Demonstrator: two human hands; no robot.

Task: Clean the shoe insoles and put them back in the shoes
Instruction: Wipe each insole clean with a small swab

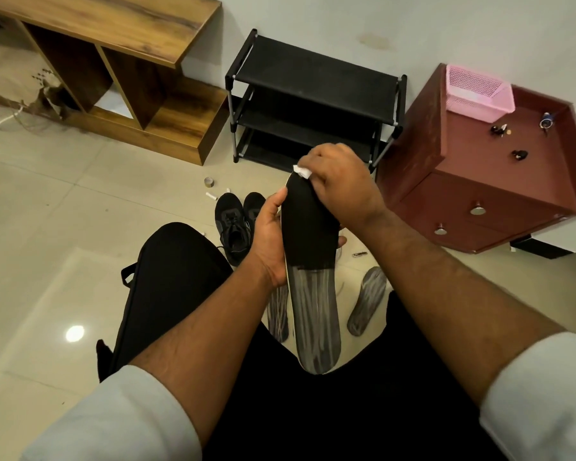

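Head view | insole [308, 227] gripped upright over the lap by left hand [269, 239] | white wipe [302, 171] pinched at its toe by right hand [340, 181] | step judged: wiping | next: strokes toward heel, then refitting into shoes [238, 221] on floor

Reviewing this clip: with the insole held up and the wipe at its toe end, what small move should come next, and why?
Probably draw the white wipe down the held insole toward its heel. The right hand pinches the wipe at the toe tip, while the left hand steadies the edge. The rest of the surface lies below the wipe, so a downward stroke seems the natural next move.
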